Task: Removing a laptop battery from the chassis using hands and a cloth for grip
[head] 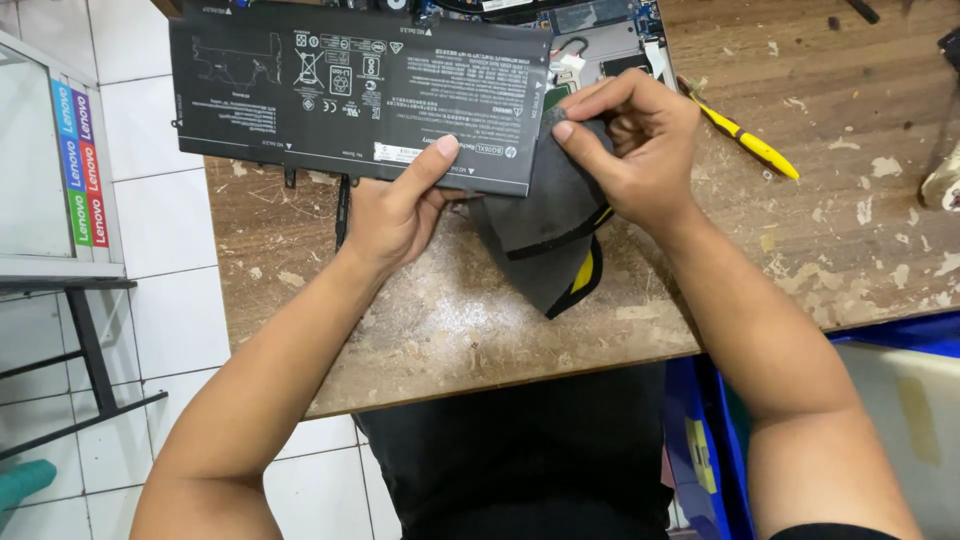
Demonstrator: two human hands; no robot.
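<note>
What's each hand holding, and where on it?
Left hand grips the flat black battery pack at its near long edge. Right hand pinches the top edge of a dark cloth.

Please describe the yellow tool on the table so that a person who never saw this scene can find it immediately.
Start from the worn wooden table and look to the far side of the right hand. There a thin yellow tool lies slanted on the bare wood, apart from the hand. It is the only bright, slim stick here; the flat battery pack and grey cloth are dark.
</note>
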